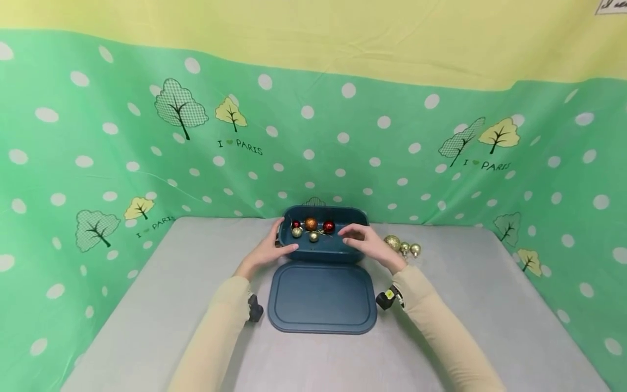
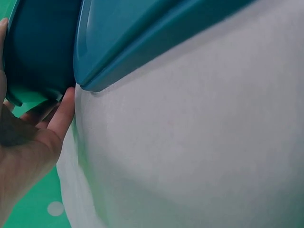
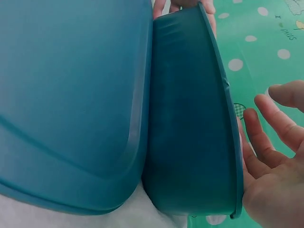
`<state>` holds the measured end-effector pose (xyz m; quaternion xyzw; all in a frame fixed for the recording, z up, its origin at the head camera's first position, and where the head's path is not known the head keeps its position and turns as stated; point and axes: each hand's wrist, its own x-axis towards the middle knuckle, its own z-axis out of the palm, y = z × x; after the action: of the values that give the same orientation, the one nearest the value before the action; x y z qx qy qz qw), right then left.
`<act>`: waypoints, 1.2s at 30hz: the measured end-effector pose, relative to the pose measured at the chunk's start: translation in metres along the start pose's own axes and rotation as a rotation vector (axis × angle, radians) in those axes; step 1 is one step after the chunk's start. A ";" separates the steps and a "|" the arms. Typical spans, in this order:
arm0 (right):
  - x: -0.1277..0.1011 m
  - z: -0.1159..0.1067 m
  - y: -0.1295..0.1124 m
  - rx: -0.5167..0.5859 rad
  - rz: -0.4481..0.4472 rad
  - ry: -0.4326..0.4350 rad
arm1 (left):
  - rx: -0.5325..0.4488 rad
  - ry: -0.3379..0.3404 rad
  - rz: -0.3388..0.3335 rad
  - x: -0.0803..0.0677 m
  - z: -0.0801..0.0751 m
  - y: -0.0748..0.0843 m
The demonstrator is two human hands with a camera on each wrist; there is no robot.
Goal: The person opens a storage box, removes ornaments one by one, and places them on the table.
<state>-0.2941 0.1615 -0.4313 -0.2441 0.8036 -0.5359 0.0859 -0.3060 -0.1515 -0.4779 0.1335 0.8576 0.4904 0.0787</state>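
Note:
A dark blue plastic box (image 1: pixel 323 255) stands near the table's back edge, its top uncovered. Small Christmas baubles lie toward its left side: an orange glitter bauble (image 1: pixel 311 223), a larger red bauble (image 1: pixel 329 226), a small red bauble (image 1: pixel 296 224), and gold baubles (image 1: pixel 313 236). My left hand (image 1: pixel 266 249) holds the box's left end, thumb at the front wall, other fingers round the end. Over the box's right end hovers my right hand (image 1: pixel 367 243), fingers loosely bent and nothing between them. In the right wrist view, its fingers (image 3: pixel 259 135) show just beyond the rim.
The box's blue lid (image 1: pixel 322 298) lies flat on the grey-covered table (image 1: pixel 206 256), directly in front of the box. Three gold baubles, one large (image 1: pixel 392 242) and two smaller (image 1: pixel 415 250), sit right of the box. A green dotted curtain (image 1: pixel 313 158) hangs behind.

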 end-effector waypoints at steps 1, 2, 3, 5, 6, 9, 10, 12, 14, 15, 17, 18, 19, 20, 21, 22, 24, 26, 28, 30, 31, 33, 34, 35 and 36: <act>0.000 0.000 0.000 -0.003 0.002 -0.005 | -0.001 -0.001 -0.001 0.000 0.000 0.001; 0.001 0.000 0.000 -0.007 0.003 -0.010 | 0.000 0.000 -0.003 0.000 0.000 0.002; 0.002 0.000 0.000 -0.009 0.010 -0.015 | -0.001 0.000 -0.004 0.000 0.000 0.002; 0.004 0.000 -0.001 -0.042 0.009 -0.034 | -0.002 0.001 -0.008 0.000 0.000 0.003; 0.005 -0.001 -0.001 -0.068 0.011 -0.050 | -0.002 0.001 -0.009 0.000 0.001 0.004; 0.011 0.001 -0.005 -0.184 0.011 -0.124 | 0.004 -0.001 -0.007 0.000 -0.002 0.004; 0.013 0.001 -0.006 -0.225 0.009 -0.152 | 0.005 -0.002 -0.007 0.000 -0.002 0.004; 0.018 0.003 -0.007 -0.292 0.006 -0.210 | 0.004 -0.002 -0.008 0.001 -0.003 0.003; 0.023 0.005 -0.008 -0.323 0.011 -0.247 | 0.001 -0.005 -0.008 0.001 -0.003 0.004; 0.026 0.006 -0.008 -0.323 0.018 -0.262 | 0.000 -0.006 -0.010 0.001 -0.003 0.004; 0.030 0.008 -0.009 -0.321 0.034 -0.280 | 0.000 -0.004 -0.009 0.000 -0.002 0.004; 0.032 0.010 -0.009 -0.314 0.042 -0.285 | 0.000 -0.006 -0.010 0.000 -0.002 0.005; 0.034 0.011 -0.009 -0.305 0.055 -0.286 | -0.001 -0.007 -0.009 0.000 -0.002 0.005; 0.036 0.013 -0.008 -0.297 0.066 -0.288 | -0.004 -0.007 -0.010 0.000 -0.001 0.005; 0.038 0.014 -0.008 -0.288 0.077 -0.289 | -0.007 -0.007 -0.010 0.000 -0.001 0.005; 0.040 0.016 -0.006 -0.276 0.092 -0.288 | -0.009 -0.007 -0.007 0.000 0.000 0.006; 0.044 0.018 -0.004 -0.248 0.117 -0.283 | -0.016 -0.009 -0.007 0.001 0.001 0.005; 0.048 0.021 0.000 -0.225 0.141 -0.284 | -0.022 -0.011 -0.009 0.002 0.001 0.004; 0.051 0.023 0.003 -0.209 0.154 -0.290 | -0.023 -0.013 -0.009 0.002 0.002 0.004; 0.054 0.024 0.005 -0.202 0.159 -0.302 | -0.024 -0.013 -0.011 0.002 0.002 0.003; 0.056 0.025 0.007 -0.204 0.162 -0.309 | -0.024 -0.012 -0.011 0.002 0.002 0.003; 0.058 0.026 0.009 -0.207 0.169 -0.322 | -0.029 -0.012 -0.009 0.002 0.001 0.004; 0.060 0.027 0.009 -0.211 0.173 -0.331 | -0.030 -0.011 -0.008 0.001 0.001 0.004; 0.061 0.027 0.010 -0.213 0.176 -0.339 | -0.033 -0.010 -0.009 0.001 0.001 0.004; 0.062 0.028 0.010 -0.213 0.185 -0.347 | -0.035 -0.010 -0.009 0.002 0.000 0.004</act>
<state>-0.3398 0.1118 -0.4442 -0.2658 0.8478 -0.3879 0.2454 -0.3068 -0.1490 -0.4751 0.1310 0.8490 0.5044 0.0875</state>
